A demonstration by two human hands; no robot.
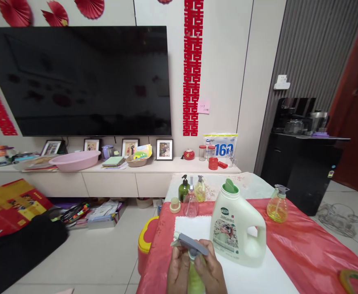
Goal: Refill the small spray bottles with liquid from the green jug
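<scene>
Mounted on a pale wall, a wide black television, with red paper fans above and, to its right, a vertical strip of red cut-out characters. Just beside the strip, a pink note. Below, along a low white cabinet, four framed photographs, a pink basin, a shallow bowl holding a bright booklet, a small red pot, and red-lidded glass jars in front of a bag printed "160". On the floor, a red-and-yellow stool. Farther right, glassware atop a black cabinet, under a white wall socket, and a reddish-brown door beyond.
</scene>
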